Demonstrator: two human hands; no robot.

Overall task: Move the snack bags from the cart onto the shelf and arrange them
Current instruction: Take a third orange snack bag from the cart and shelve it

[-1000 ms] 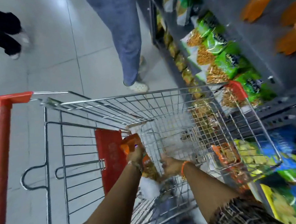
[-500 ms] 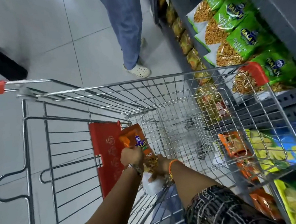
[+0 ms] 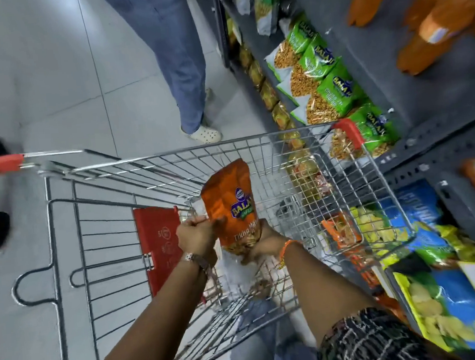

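- I have both hands closed on the orange snack bag (image 3: 230, 206): left hand (image 3: 197, 237) pinches its left edge, right hand (image 3: 261, 243) cups its lower end.
- The bag is upright inside the cart (image 3: 374, 166), above the basket floor.
- Risk: a slack pinch lets the smooth film slip out.
- Risk: swinging right toward the shelf (image 3: 444, 136), I may snag the wire rim.

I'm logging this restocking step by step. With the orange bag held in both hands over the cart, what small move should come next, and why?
Probably lift the orange snack bag clear of the cart rim and swing it right, toward the shelf. Both the left hand and right hand grip its lower part, it stands upright above the basket, and matching orange bags sit on the upper shelf.
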